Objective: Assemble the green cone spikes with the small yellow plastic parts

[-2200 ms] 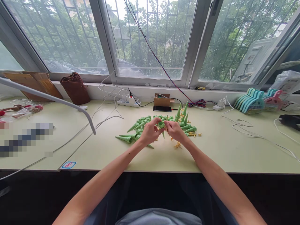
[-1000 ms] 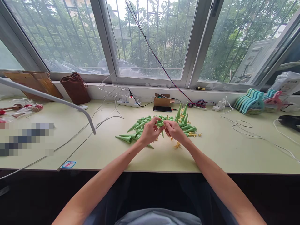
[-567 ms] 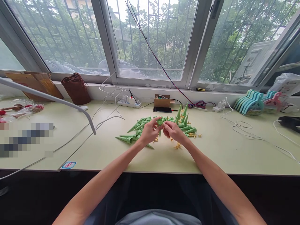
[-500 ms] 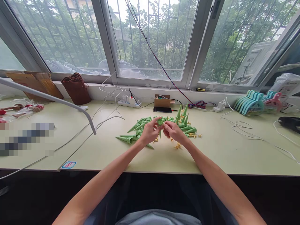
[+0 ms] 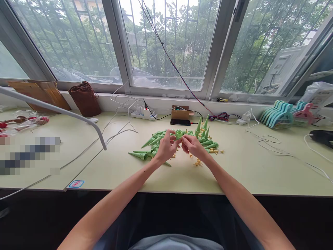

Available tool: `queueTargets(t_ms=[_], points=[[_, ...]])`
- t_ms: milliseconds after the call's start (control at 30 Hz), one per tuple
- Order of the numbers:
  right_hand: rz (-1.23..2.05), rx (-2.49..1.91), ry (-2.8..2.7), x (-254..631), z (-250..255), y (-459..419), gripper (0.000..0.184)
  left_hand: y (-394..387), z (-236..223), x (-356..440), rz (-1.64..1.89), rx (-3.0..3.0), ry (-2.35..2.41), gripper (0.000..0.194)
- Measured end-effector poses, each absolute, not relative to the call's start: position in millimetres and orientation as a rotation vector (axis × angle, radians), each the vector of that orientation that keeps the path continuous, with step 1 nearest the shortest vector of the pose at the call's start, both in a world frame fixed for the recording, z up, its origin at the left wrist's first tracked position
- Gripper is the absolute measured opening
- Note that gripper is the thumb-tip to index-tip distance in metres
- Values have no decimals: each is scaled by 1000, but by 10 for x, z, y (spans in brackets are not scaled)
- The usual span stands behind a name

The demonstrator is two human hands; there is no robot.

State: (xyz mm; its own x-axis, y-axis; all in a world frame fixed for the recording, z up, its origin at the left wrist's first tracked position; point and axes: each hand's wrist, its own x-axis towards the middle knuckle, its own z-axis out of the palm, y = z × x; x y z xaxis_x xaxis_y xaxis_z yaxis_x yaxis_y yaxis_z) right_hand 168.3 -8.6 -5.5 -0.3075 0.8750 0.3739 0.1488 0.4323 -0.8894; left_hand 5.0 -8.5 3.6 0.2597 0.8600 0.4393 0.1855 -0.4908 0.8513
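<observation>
My left hand is closed around a green plastic watering spike, its wide cup end facing up and its lower part mostly behind the fingers. My right hand meets it from the right, thumb and fingers pinched at the spike's side. Whatever small piece sits in that pinch is hidden. More green spikes lie in a heap to the left and behind the hands. Several others stand point up at the right. Small yellow plastic pieces are scattered on the table just in front of my right hand.
A black phone and an open cardboard box are behind the heap. White cables and a power strip run along the window side. A lamp arm reaches in from the left; turquoise hangers stand at the right.
The spike in my left hand is tipped slightly, and its lower tip is now hidden behind the fingers. Both hands stay in nearly the same place.
</observation>
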Motion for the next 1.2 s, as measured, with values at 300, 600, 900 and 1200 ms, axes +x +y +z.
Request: queueTargets(t_ms=[300, 600, 900, 1200], points=[[947, -879, -1736, 1682, -45, -92, 31, -123, 110, 27, 1271, 1906, 973, 33], [913, -917, -1729, 1681, -13, -111, 31, -120, 105, 5, 1251, 2121, 1067, 37], [875, -938, -1748, 1676, 13, -131, 29, -103, 93, 3, 1227, 2139, 1054, 35], [806, -989, -1770, 1693, -9, -107, 29, -66, 59, -6, 1214, 2243, 1101, 32]])
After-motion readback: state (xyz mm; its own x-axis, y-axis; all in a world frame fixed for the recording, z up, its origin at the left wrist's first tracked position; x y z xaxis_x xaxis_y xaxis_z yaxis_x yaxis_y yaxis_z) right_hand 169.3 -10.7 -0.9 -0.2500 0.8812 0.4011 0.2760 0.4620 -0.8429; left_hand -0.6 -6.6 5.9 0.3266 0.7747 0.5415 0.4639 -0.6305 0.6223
